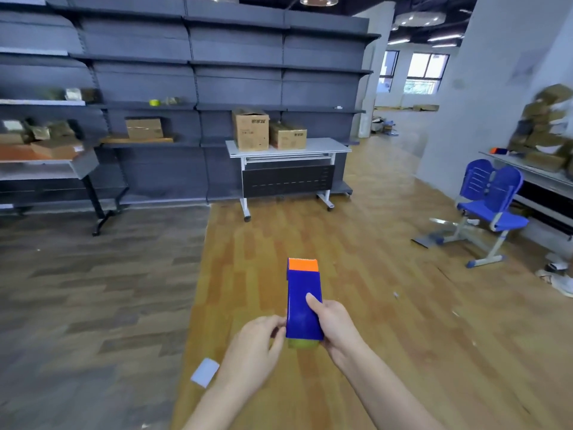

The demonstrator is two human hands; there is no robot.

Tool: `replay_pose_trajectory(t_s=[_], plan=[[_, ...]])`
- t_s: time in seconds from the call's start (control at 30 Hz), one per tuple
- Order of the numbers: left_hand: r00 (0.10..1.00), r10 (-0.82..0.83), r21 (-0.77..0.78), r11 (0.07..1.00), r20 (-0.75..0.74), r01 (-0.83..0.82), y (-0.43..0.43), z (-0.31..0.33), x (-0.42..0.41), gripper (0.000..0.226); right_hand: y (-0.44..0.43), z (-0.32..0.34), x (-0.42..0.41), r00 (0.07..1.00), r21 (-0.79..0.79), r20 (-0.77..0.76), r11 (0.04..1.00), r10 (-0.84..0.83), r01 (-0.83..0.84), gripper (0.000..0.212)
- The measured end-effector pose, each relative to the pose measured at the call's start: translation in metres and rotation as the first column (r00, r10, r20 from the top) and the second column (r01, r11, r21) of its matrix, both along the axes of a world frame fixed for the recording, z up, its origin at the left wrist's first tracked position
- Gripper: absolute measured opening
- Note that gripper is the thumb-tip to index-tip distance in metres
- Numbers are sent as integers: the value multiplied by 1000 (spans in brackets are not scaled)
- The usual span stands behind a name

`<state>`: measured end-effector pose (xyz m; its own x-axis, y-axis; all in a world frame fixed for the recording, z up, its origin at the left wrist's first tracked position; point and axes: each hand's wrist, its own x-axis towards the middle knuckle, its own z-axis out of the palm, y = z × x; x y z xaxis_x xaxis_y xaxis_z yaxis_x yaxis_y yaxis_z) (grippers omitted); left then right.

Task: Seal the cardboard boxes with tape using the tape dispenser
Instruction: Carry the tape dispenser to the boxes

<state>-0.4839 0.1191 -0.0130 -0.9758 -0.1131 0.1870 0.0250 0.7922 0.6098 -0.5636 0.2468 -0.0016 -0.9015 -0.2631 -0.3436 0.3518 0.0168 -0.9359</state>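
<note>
The right hand (pixel 334 324) wraps the glossy blue tape dispenser (pixel 302 308), thumb on top, and the left hand (pixel 257 346) pinches its near edge, well in front of the white table (pixel 325 146) bearing two brown cardboard boxes (pixel 250 129), with grey shelving (pixel 238 79) behind that table and a blue plastic chair (pixel 493 209) to its right.

Two hands are showing: left hand (pixel 254 352), right hand (pixel 336 324). One blue-and-orange plastic tape dispenser (pixel 302 305) is being held. Two brown cardboard boxes (pixel 250 129) (pixel 288 135) are sitting on one white desk (pixel 325 146). Two blue plastic chairs (pixel 477 178) (pixel 508 185) are standing alongside.
</note>
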Motion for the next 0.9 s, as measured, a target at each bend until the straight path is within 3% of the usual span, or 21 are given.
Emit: replay_pose_trajectory(t_s=[0.2, 0.47, 0.7, 0.9], plan=[[997, 74, -172, 983, 23, -69, -38, -20, -111, 22, -27, -30, -116, 999, 75, 39, 997, -4, 2, 37], [999, -9, -336, 942, 32, 19, -140, -25, -316, 28, -84, -39, -320, 999, 141, 21, 990, -25, 21, 36], [993, -118, -324, 941, -31, 101, -176, -3, -490, 29, -142, -22, -488, 1000, 155, 7, 988, -12, 11, 35], [994, -109, -324, 941, -14, 99, -214, -12, -626, 30, -188, -31, -637, 1000, 170, 25, 985, 18, -22, 39]])
